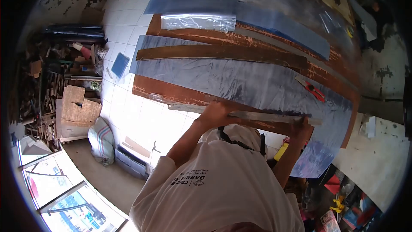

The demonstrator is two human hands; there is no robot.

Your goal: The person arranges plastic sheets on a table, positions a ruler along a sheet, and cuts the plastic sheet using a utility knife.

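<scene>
Touching a long strip (266, 116), both hands (216, 114) partly hide it

A long, pale straightedge (262, 116) (narrow and flat) slants near a creased blue-gray sheet (189, 73), its right end overlapping the sheet's broader part.

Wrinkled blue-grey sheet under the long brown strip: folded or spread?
Spread. The wrinkled blue-grey sheet lies out lengthwise over the reddish-brown board, long brown strip on top; no doubled-over part shows.
</scene>
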